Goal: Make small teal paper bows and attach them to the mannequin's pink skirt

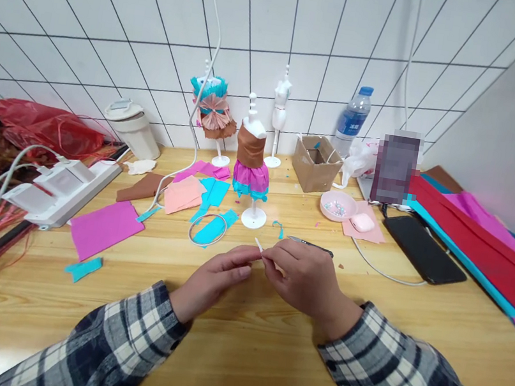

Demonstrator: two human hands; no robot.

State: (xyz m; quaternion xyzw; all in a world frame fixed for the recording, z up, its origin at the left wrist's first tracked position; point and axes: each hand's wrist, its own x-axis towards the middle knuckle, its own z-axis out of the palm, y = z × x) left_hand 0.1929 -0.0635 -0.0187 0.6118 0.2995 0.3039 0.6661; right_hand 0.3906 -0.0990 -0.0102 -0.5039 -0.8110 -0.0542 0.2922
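Note:
My right hand (pixel 301 274) is closed in a pinch on a small thin white strip (pixel 258 244), whose exact kind I cannot make out. Beside it, my left hand (pixel 224 272) has its fingers stretched out, and its index fingertip meets the pinching fingers. Just beyond my hands stands a small white dress form (pixel 253 218) wearing a brown top (pixel 250 148) and a magenta skirt (pixel 250 178) with a turquoise hem. A dark-handled tool (pixel 317 247) lies behind my right hand, partly hidden. Left of the dress form, a thin ring (pixel 190 234) rests over turquoise paper (pixel 214 228).
Behind stand a decorated dress form (pixel 214 112), a bare one (pixel 279 115), a cardboard box (pixel 316 169) and a water bottle (pixel 351 120). A pink bead bowl (pixel 331 214) and black phone (pixel 425 250) lie right. Left are magenta paper (pixel 106 230), a power strip (pixel 77 198) and a cup (pixel 134 129).

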